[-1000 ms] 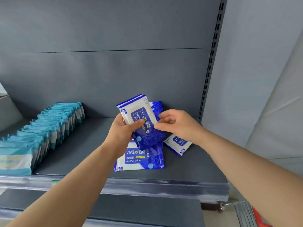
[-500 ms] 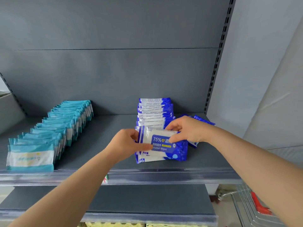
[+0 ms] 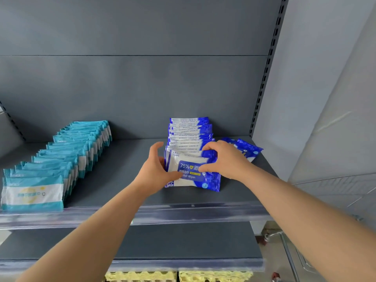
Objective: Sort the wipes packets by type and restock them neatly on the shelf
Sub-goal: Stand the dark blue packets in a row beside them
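Fingers [image 3: 157, 148] of the left hand [image 3: 154, 171] and right hand [image 3: 225, 159] grasp the front blue-and-white plastic alcohol wipes packet [image 3: 189, 178]. It stands upright, heading a row of matching blue packets [image 3: 189, 131] on the grey metal shelf [image 3: 126, 169]. A row of teal-and-white packets [image 3: 67, 151] stands well to the left, and loose blue packets [image 3: 247, 148] lie beside the right hand.

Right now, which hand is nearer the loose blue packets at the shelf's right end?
Right. The right hand is directly beside the loose blue packets; the left hand grips the front packet at its opposite, left edge.
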`<state>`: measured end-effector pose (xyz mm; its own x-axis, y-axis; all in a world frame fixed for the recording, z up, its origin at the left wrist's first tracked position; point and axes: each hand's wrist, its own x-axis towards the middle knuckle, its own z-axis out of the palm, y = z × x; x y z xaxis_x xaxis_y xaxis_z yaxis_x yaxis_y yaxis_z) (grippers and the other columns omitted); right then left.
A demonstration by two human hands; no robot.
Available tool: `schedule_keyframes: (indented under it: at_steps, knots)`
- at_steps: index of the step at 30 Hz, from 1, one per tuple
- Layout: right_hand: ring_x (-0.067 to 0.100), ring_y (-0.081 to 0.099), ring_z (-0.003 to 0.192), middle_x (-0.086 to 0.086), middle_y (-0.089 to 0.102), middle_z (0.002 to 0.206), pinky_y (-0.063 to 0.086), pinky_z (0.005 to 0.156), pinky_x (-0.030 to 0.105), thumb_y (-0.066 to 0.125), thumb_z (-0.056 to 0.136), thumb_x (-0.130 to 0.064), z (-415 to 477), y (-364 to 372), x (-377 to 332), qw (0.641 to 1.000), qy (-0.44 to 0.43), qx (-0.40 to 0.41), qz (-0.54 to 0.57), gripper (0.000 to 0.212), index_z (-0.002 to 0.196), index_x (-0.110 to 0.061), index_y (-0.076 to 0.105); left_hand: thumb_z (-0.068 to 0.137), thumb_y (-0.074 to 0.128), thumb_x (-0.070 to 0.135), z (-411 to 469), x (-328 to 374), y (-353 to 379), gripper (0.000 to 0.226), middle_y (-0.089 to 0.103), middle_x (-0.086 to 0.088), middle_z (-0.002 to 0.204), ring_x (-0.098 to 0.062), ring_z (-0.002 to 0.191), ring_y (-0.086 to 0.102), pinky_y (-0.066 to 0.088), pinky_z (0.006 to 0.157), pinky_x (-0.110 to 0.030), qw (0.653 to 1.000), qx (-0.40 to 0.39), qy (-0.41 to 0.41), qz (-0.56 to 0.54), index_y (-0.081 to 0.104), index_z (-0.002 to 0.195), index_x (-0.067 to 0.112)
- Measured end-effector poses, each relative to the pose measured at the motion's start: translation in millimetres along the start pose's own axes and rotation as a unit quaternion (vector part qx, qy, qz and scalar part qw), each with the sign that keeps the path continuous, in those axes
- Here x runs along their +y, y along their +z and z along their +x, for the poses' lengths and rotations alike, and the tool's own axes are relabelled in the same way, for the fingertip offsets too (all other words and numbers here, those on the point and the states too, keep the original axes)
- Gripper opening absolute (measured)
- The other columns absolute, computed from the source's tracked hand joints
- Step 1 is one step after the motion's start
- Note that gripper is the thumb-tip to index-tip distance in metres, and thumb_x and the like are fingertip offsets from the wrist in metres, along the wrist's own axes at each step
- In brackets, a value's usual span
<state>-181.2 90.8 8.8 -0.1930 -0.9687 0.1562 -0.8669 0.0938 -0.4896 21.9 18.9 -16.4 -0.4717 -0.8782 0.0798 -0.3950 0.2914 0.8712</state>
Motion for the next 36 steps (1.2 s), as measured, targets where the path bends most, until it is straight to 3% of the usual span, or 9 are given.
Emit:
schedule_keyframes:
  at_steps: [4,6,11,17,21,24,26,33,36]
  knots:
    - [0.009,0.050,0.110,-0.008,0.051,0.120,0.041,0.093,0.027,0.062,0.084,-0.050,5.2,-6.7,25.7,0.997,0.003,0.051,0.053,0.038,0.115,-0.027,0.063,0.071,0.080,0.034,3.3,-4.7,6.6,0.065,0.056,0.005,0.121,-0.010,0.094,0.065,0.051,0.057,-0.011,0.999,-0.004,0.008,0.034,0.037,0.120,0.038]
    - [0.018,0.044,0.125,0.002,0.049,0.133,0.036,0.103,0.031,0.047,0.095,-0.037,13.0,-14.6,51.2,0.996,0.033,0.076,-0.022,0.038,0.127,-0.019,0.057,0.073,0.079,0.033,4.1,-6.7,9.1,0.062,0.055,0.003,0.125,-0.013,0.098,0.063,0.050,0.056,-0.011,0.999,0.004,0.000,0.039,0.037,0.118,0.036]
    - [0.030,0.031,0.136,0.009,0.031,0.150,0.032,0.109,0.041,0.047,0.097,-0.030,17.7,-19.3,90.9,0.977,0.116,-0.086,-0.158,0.055,0.148,-0.023,0.028,0.075,0.077,0.031,4.0,-6.1,13.1,0.060,0.053,0.001,0.128,-0.016,0.104,0.060,0.049,0.056,-0.011,0.999,0.010,-0.007,0.046,0.035,0.117,0.036]
    - [0.027,0.045,0.120,0.006,0.019,0.143,0.040,0.103,0.037,0.061,0.076,-0.060,15.9,-29.7,89.3,0.976,0.145,-0.117,-0.112,0.074,0.142,-0.038,0.035,0.076,0.076,0.031,7.3,-6.2,13.2,0.059,0.054,0.001,0.128,-0.015,0.103,0.061,0.052,0.060,-0.014,0.998,0.009,-0.015,0.060,0.035,0.119,0.034]
    - [0.027,0.048,0.119,0.007,0.033,0.140,0.041,0.098,0.035,0.063,0.082,-0.053,5.8,-31.1,86.9,0.977,0.137,-0.119,-0.109,0.064,0.138,-0.030,0.044,0.077,0.075,0.030,6.2,-5.6,14.1,0.059,0.054,0.001,0.128,-0.015,0.101,0.060,0.050,0.060,-0.013,0.998,0.014,-0.014,0.067,0.035,0.120,0.033]
    - [0.023,0.057,0.073,0.011,0.058,0.103,0.050,0.063,0.031,0.070,0.081,-0.036,-4.3,-34.7,89.2,0.983,0.169,-0.068,-0.020,0.035,0.107,-0.014,0.060,0.076,0.077,0.032,4.7,-5.6,14.4,0.062,0.054,0.000,0.128,-0.015,0.103,0.061,0.052,0.064,-0.017,0.998,0.016,-0.017,0.060,0.036,0.123,0.032]
    - [0.018,0.044,0.048,0.009,0.054,0.072,0.039,0.042,0.022,0.069,0.083,-0.024,-12.6,-42.3,89.8,0.981,0.187,-0.036,0.039,0.021,0.090,-0.008,0.058,0.076,0.076,0.032,3.8,-5.2,14.7,0.062,0.054,0.000,0.128,-0.016,0.103,0.061,0.052,0.063,-0.016,0.998,0.016,-0.016,0.055,0.036,0.123,0.032]
    - [0.015,0.056,0.062,0.006,0.067,0.086,0.048,0.067,0.033,0.065,0.088,-0.019,-50.2,-63.3,75.4,0.983,0.108,-0.012,0.146,0.008,0.094,-0.015,0.062,0.078,0.077,0.028,2.5,-11.0,16.8,0.060,0.055,0.001,0.127,-0.014,0.099,0.062,0.051,0.057,-0.013,1.000,0.018,0.001,0.015,0.035,0.121,0.033]
    - [0.010,0.053,0.059,0.000,0.064,0.076,0.044,0.059,0.024,0.072,0.082,-0.019,-51.3,-46.9,53.2,0.991,0.060,-0.019,0.120,0.008,0.085,-0.017,0.065,0.079,0.076,0.026,6.8,-13.8,18.3,0.060,0.050,-0.002,0.131,-0.017,0.106,0.061,0.055,0.061,-0.019,1.000,-0.002,0.003,-0.001,0.034,0.120,0.035]
